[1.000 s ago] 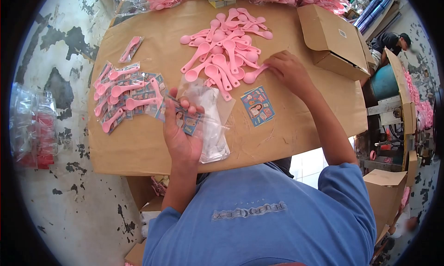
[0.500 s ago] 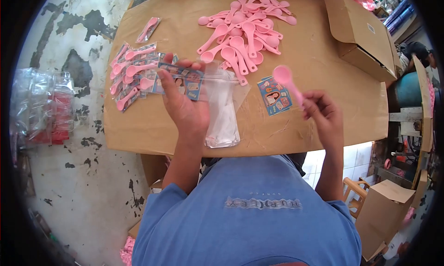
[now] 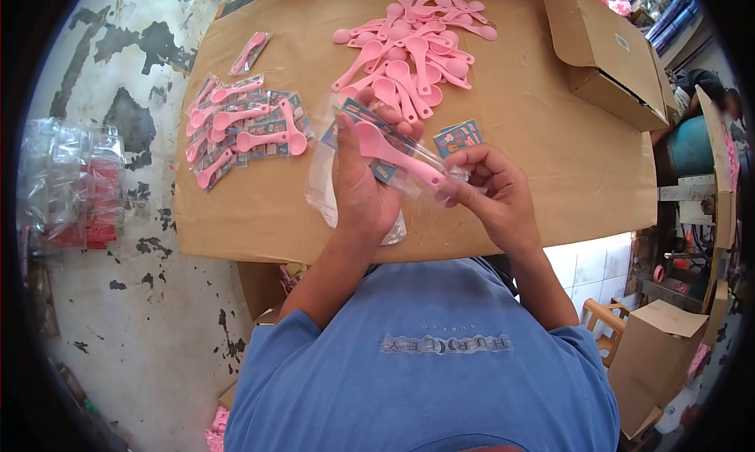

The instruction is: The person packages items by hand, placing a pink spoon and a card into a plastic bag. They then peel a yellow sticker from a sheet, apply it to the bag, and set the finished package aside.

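Observation:
A pink measuring spoon (image 3: pixel 397 156) lies in or against a clear plastic bag (image 3: pixel 410 186) with a blue printed card (image 3: pixel 384 171). My left hand (image 3: pixel 363 186) grips the bag from the left, thumb on the near side and fingers behind. With its fingers pinched, my right hand (image 3: pixel 497 204) holds the bag's right end, close to the spoon's handle tip. Under my left hand is a stack of clear bags (image 3: pixel 321 191), partly covered. Just beyond my right hand lie loose blue cards (image 3: pixel 458 137), partly hidden by it.
A heap of pink spoons (image 3: pixel 417 51) covers the table's far middle. Bagged spoons with cards (image 3: pixel 244 126) are piled at the left, and one bagged spoon (image 3: pixel 251 53) lies apart. An open cardboard box (image 3: pixel 602 55) stands at the right. Another person (image 3: pixel 708 86) shows at far right.
My right hand has brought the spoon left to the bag and now pinches the bag's end. My left hand has moved right with the bag and card, uncovering a bagged spoon on the pile.

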Demonstrator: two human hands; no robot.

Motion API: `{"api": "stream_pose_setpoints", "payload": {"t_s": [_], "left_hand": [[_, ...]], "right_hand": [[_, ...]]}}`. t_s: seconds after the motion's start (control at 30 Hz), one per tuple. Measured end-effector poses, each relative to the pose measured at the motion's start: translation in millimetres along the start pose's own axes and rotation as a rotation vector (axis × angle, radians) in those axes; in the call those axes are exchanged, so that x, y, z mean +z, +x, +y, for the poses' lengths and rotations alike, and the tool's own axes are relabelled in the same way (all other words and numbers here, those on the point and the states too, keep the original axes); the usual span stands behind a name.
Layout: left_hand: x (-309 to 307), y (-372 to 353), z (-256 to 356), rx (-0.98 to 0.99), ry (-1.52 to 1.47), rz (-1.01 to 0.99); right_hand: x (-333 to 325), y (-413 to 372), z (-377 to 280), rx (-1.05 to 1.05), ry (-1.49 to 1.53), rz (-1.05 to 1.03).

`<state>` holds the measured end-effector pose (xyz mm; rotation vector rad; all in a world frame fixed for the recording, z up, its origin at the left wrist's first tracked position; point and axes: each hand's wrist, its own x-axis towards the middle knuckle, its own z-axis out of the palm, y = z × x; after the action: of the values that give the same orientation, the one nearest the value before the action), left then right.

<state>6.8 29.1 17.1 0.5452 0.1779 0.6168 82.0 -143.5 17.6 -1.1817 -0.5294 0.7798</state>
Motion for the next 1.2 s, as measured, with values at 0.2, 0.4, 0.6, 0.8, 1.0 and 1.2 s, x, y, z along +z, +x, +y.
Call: {"api": "stream_pose_setpoints", "payload": {"t_s": [0.2,0.4,0.6,0.8,1.0,1.2], "left_hand": [[-3.9,-12.4,-5.0,-0.159,-0.099,-0.056],[-8.7,-4.3,7.7,-0.146,-0.086,-0.009],[2.6,6.9,22.3,-0.152,-0.102,-0.026],[12.1,8.8,10.7,-0.173,-0.038,-0.043],[25.1,-0.5,0.1,-0.299,0.027,-0.071],[22.3,-14.5,-4.2,-0.544,0.007,-0.092]], "right_hand": [[19.5,11.6,28.4,-0.201,-0.182,0.160],[1.5,-0.3,-1.9,-0.172,-0.242,0.128],[-66.8,-0.9,-38.8,-0.535,-1.309,0.439],[-34.3,-5.6,-35.5,-0.337,-0.610,0.042],[-12.1,15.5,-24.7,-0.697,-1.076,0.054],[-19.6,27.9,-25.8,-0.811,-0.838,-0.058]]}}
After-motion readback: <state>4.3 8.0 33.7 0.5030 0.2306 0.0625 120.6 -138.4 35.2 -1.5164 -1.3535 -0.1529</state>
